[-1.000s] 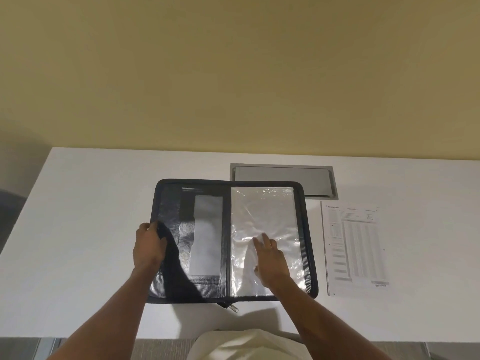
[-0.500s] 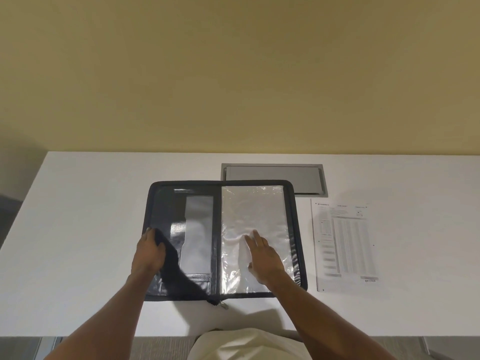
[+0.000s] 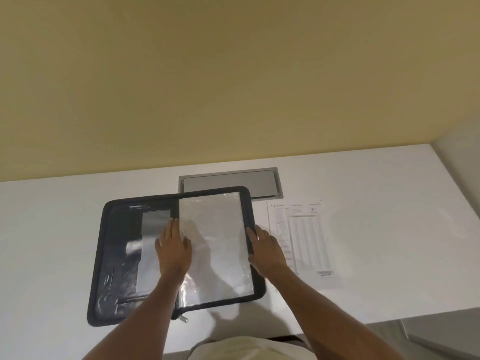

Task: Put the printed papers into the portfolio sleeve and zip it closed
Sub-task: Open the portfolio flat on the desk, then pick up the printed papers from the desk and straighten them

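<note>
Grip: left hand (image 3: 173, 249) lies flat, fingers spread, pressing on the middle fold of the open portfolio (image 3: 117, 258); it clamps nothing. Right hand (image 3: 265, 252) rests open on the right edge of the case, fingers over the dark border; whether the thumb hooks under the edge cannot be told.
Between the hands: the clear plastic sleeve (image 3: 220, 242) fills the right half, shiny and wrinkled, with what looks like a white backing inside.
Left of the left hand: the dark inner cover with pockets and a grey panel.
Right of the right hand: the printed papers (image 3: 301, 237) lie flat on the white table (image 3: 389, 229), just beside the case and not yet in the sleeve.
Nearer than the left wrist: the zip pull (image 3: 183, 319) pokes out at the bottom of the fold; the zip is fully open.
Beyond the hands: a grey cable hatch (image 3: 233, 181) set in the table, partly covered by the case.
Handling, papers: judged light, thin and floppy; likely to buckle if pushed from one corner. Better pinched at a short edge and fed in straight.
Handling, sleeve: judged soft and clingy, so its mouth probably needs holding apart with one hand.
Handling, case: semi-stiff and light; may slide on the smooth table unless pinned.
</note>
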`<action>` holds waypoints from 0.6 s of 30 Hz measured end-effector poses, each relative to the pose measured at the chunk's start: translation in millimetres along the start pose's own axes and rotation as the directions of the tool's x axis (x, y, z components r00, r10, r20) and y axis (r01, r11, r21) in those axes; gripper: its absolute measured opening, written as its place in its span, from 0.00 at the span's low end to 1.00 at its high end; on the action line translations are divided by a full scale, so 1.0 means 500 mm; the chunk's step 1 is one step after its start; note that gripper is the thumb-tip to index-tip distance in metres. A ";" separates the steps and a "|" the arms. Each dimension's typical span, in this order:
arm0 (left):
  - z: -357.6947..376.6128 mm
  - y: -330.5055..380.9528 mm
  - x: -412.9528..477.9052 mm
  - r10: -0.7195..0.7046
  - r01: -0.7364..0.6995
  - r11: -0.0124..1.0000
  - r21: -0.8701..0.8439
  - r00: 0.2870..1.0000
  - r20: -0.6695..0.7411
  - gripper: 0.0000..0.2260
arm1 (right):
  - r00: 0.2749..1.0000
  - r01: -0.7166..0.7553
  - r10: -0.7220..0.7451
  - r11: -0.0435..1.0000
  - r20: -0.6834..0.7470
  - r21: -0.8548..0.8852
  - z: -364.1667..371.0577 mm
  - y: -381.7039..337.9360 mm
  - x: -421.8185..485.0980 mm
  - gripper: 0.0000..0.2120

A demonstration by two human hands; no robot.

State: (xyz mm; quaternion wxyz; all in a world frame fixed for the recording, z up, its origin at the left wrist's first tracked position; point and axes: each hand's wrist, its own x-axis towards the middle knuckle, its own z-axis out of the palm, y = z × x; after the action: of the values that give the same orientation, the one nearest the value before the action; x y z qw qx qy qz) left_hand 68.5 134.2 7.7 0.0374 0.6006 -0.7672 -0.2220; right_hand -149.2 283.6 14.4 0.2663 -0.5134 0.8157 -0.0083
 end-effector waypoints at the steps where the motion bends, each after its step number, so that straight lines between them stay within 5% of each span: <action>1: 0.019 0.037 -0.008 0.025 -0.025 1.000 -0.013 1.000 0.006 0.26 | 1.000 -0.017 0.017 1.000 -0.007 0.009 -0.009 0.026 -0.001 0.37; 10: 0.174 0.326 -0.100 0.088 -0.069 0.977 -0.201 0.992 0.089 0.26 | 0.989 -0.147 0.147 0.989 -0.030 0.007 -0.072 0.247 -0.026 0.34; 18: 0.272 0.444 -0.159 0.065 -0.011 0.960 -0.280 0.980 0.187 0.27 | 0.958 -0.287 0.287 0.954 0.008 0.090 -0.092 0.403 -0.050 0.34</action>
State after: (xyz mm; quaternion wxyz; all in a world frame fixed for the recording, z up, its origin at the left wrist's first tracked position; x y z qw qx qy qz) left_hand -154.6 289.0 -12.5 0.0507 0.5500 -0.7398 -0.3842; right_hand -329.3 388.1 6.5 0.2856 -0.3770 0.8811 -0.0074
